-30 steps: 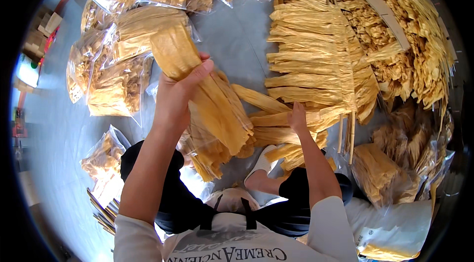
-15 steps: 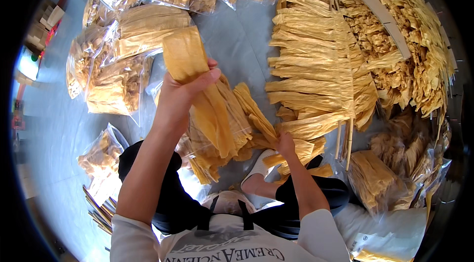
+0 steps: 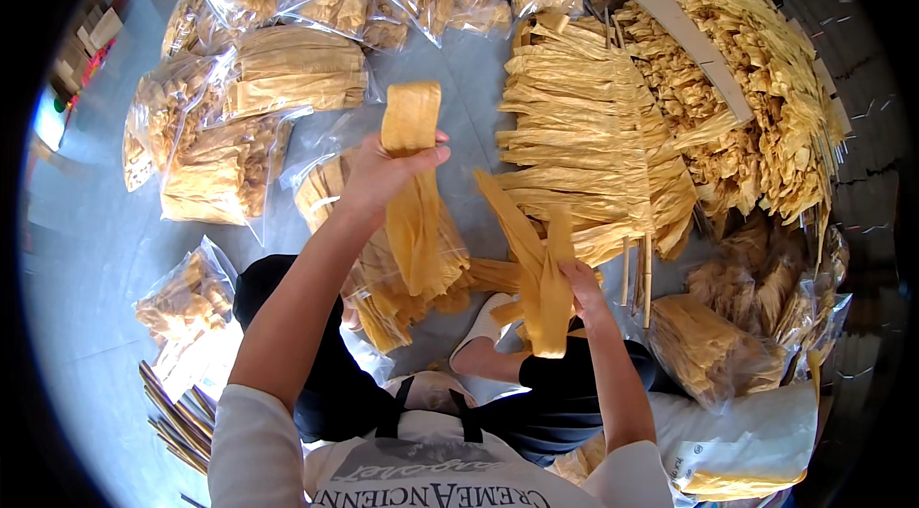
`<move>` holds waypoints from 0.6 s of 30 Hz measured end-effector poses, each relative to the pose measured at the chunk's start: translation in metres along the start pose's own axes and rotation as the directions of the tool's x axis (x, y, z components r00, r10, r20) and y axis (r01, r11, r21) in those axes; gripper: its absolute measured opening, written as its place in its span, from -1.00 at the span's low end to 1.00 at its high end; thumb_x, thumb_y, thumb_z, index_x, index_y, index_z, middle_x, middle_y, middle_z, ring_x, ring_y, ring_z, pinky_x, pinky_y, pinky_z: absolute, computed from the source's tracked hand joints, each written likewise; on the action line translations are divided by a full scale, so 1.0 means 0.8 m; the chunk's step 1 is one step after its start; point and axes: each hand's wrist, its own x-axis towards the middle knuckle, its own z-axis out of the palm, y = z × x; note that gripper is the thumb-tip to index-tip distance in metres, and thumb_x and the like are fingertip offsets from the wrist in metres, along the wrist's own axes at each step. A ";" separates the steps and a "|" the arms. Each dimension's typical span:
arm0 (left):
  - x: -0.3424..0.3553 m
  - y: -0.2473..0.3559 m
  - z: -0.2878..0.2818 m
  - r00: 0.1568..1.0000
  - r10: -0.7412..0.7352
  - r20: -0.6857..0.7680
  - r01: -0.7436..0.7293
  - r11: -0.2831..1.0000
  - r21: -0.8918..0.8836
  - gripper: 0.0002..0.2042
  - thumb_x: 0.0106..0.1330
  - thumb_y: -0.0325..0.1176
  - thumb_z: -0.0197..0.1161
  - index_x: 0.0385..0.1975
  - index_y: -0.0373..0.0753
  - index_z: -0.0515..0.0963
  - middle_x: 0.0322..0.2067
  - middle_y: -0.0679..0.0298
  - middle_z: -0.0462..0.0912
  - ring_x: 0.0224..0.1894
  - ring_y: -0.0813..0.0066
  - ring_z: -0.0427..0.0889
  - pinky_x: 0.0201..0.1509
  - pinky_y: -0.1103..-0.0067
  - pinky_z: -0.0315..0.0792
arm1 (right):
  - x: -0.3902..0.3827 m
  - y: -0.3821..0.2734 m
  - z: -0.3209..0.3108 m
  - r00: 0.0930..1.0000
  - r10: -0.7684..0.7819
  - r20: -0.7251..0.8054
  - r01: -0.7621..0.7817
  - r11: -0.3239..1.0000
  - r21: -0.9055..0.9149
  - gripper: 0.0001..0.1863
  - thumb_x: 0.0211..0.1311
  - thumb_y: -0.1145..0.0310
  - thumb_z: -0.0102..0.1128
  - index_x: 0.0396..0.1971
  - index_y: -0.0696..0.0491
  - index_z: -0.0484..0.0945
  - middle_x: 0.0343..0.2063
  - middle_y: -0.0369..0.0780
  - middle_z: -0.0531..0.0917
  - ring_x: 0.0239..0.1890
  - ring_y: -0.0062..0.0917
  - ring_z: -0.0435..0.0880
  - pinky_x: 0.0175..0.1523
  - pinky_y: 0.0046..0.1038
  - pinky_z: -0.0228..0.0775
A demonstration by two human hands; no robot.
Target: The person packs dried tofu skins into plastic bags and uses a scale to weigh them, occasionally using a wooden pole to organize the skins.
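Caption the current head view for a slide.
Left hand holds a flat golden strip; right hand grips long golden strips; clear plastic bags lie beyond.

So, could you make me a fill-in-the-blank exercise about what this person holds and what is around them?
1. The left hand and right hand both hold yellow strips; the hand higher in the picture is the ____.
2. The filled bags at upper left are made of clear ____.
3. A flat beige board lies across a heap on the picture's ____ side.

Missing words: left; plastic; right.
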 end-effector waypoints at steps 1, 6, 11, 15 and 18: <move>-0.002 -0.001 0.002 1.000 0.005 0.002 -0.005 1.000 -0.004 -0.79 0.02 -0.45 0.31 -0.32 -0.22 0.53 -0.43 0.40 0.54 -0.34 0.63 0.48 -0.22 0.64 0.33 | -0.010 -0.005 -0.002 1.000 -0.006 -0.003 0.006 1.000 -0.003 -0.76 0.18 0.31 0.00 -0.27 0.15 0.49 -0.45 -0.27 0.56 -0.45 -0.62 0.55 -0.46 -0.56 0.39; -0.016 0.001 0.005 0.996 0.031 0.089 -0.034 0.999 0.037 -0.79 0.03 -0.45 0.30 -0.31 -0.23 0.53 -0.41 0.38 0.54 -0.32 0.61 0.49 -0.20 0.63 0.34 | -0.069 -0.032 -0.008 0.981 -0.043 -0.190 0.032 0.998 -0.060 -0.70 0.15 0.30 0.01 -0.14 0.13 0.42 -0.32 -0.27 0.55 -0.36 -0.57 0.57 -0.43 -0.51 0.49; -0.035 -0.005 0.010 0.961 0.088 0.264 -0.086 0.996 -0.019 -0.80 0.07 -0.41 0.28 -0.30 -0.24 0.52 -0.40 0.35 0.54 -0.30 0.56 0.52 -0.14 0.59 0.35 | -0.119 -0.082 -0.007 0.950 -0.240 -0.202 0.293 0.909 0.298 -0.75 0.22 0.38 -0.06 -0.16 0.20 0.40 -0.30 -0.18 0.58 -0.35 -0.53 0.62 -0.36 -0.56 0.58; -0.041 -0.014 0.015 0.910 0.085 0.406 -0.076 0.996 -0.036 -0.82 0.13 -0.39 0.23 -0.28 -0.25 0.51 -0.36 0.31 0.56 -0.29 0.52 0.54 -0.10 0.55 0.36 | -0.143 -0.122 0.033 0.921 -0.319 -0.224 0.387 0.811 0.439 -0.77 0.23 0.38 -0.06 -0.16 0.15 0.41 -0.30 -0.25 0.54 -0.30 -0.59 0.56 -0.40 -0.60 0.48; -0.039 -0.020 0.016 0.877 0.028 0.479 0.006 0.998 -0.069 -0.82 0.13 -0.35 0.22 -0.29 -0.24 0.51 -0.22 0.25 0.54 -0.20 0.50 0.51 -0.05 0.52 0.33 | -0.143 -0.135 0.067 0.901 -0.357 -0.246 0.433 0.730 0.529 -0.78 0.24 0.39 -0.07 -0.16 0.14 0.42 -0.29 -0.25 0.54 -0.30 -0.59 0.55 -0.40 -0.60 0.49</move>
